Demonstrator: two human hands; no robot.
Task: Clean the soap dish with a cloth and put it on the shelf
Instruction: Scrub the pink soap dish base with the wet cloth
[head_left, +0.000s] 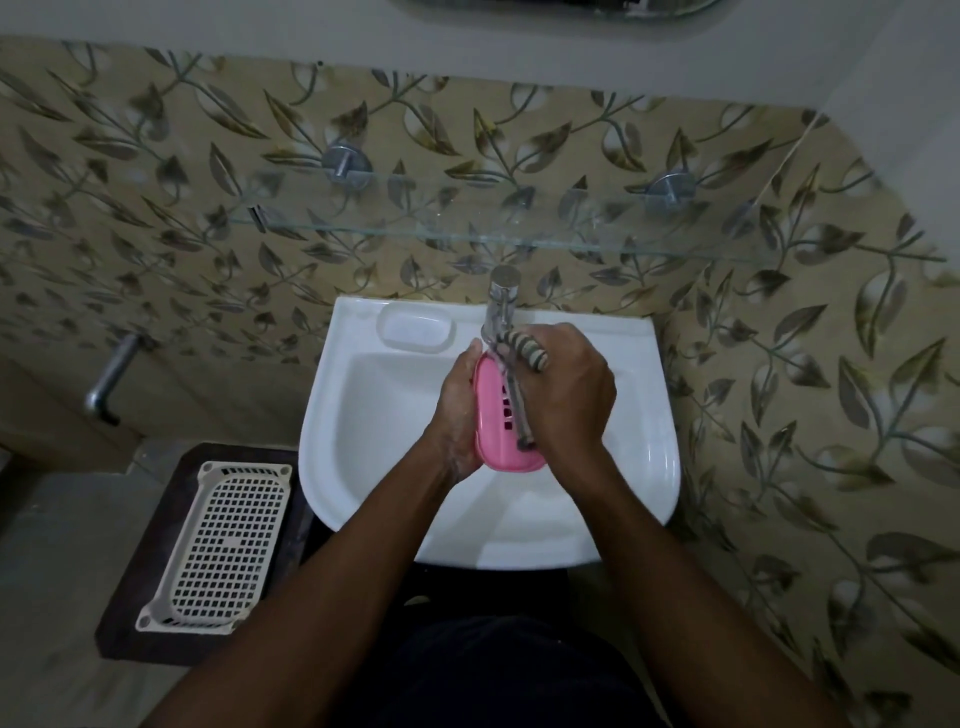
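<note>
Leaf-patterned beige wall tiles (156, 208) back a clear glass shelf (571, 244) and a white ceramic basin (332, 415). Over the basin, below the chrome tap (501, 301), the left hand (457, 410) grips a pink oval plastic soap dish (496, 421). The right hand (566, 395) clutches a grey-striped cloth (530, 353) against it.

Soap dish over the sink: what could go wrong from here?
1. The left hand grips the soap dish along one side while the right hand presses the cloth on it; it may slip into the sink.
2. The tap stands just above the hands; lifting toward the shelf could knock it.
3. The shelf is clear glass, so its edge may be misjudged.
</note>
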